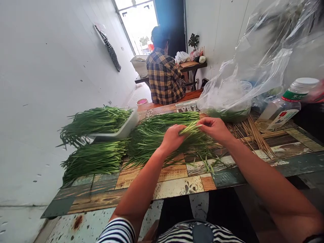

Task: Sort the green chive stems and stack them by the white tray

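Note:
Long green garlic chives [152, 135] lie in a loose pile across the middle of the table. My left hand [172, 137] is closed around a small bunch of them, with the pale stem ends [190, 128] pointing right. At those ends my right hand [212, 128] is closed in a pinch, thumb and forefinger together on the stems. Whether anything besides chive stems is between those fingertips cannot be made out. Short trimmings [209, 165] are scattered on the table below my right hand.
Left are a chive bundle [96, 158] and a white tray [128, 125] heaped with chives. Right are wooden skewers [255, 136], a plastic-covered bowl [227, 101] and a bottle [286, 106] on the patterned table [162, 172]. Beyond, a person in a plaid shirt [164, 76] sits facing away.

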Demonstrator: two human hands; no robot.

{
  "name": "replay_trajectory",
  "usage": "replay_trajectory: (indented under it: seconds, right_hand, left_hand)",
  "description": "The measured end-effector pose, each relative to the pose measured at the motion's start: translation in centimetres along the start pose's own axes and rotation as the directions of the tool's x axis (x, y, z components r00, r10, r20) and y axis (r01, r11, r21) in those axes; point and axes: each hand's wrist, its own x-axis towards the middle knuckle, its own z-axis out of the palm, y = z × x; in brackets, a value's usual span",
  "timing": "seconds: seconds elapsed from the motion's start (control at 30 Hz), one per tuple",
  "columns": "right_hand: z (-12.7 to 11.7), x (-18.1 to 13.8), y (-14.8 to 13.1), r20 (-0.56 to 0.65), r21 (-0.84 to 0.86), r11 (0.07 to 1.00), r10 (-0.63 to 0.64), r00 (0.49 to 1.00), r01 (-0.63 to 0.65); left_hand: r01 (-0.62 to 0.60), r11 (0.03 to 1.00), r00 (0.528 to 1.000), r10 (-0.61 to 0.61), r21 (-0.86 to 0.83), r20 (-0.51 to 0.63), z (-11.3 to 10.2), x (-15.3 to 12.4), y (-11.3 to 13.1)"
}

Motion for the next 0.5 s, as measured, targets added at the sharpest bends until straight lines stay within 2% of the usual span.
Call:
replay_trajectory:
  seconds: [0.17,0.37,0.43,0.5]
  right_hand:
    - [0.3,0.0,0.4,0.037,-0.017,1.000,-0.005,0.999,0.006]
    - [-0.1,0.3,1.1,0.085,-0.102,0.979,-0.170,0.982,0.179]
    - [-0.4,0.4,1.3,0.030,-0.158,0.968,-0.191,0.981,0.193]
    - [-0.7,0.5,1.4,-0.075,-0.202,0.967,-0.171,0.982,0.153]
  left_hand:
    - [-0.011,1.000,1.000,0.011,-0.013,-0.007,-0.2,0.1,0.1]
    - [-0.002,0.995,1.000,0.003,-0.096,0.011,-0.5,0.2,0.0]
    - [-0.001,0.990,1.000,0.003,-0.139,0.015,-0.6,0.2,-0.2]
    - [-0.001,0.986,1.000,0.004,-0.167,0.017,-0.7,0.2,-0.3]
